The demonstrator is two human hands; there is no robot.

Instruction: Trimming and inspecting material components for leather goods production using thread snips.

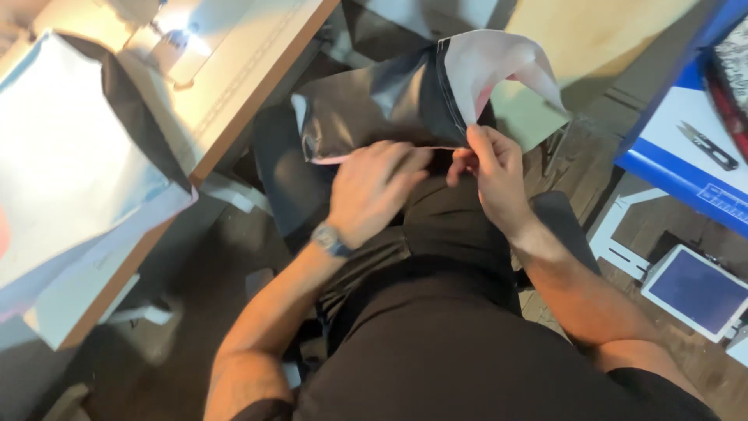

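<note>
Dark grey fabric piece (374, 101) with pale pink lining, spread over the lap just beyond both hands; its near edge pinched between left hand (374, 191) and right hand (495, 175), right corner folded back, lining showing

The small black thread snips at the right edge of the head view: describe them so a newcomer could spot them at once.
Start at the blue-edged white board at the far right, beyond the person's right hand. On its white surface lie the small black-handled thread snips with short metal blades, pointing up-left. They are the only tool there, apart from the folded grey-and-white fabric piece that both hands hold.
</note>
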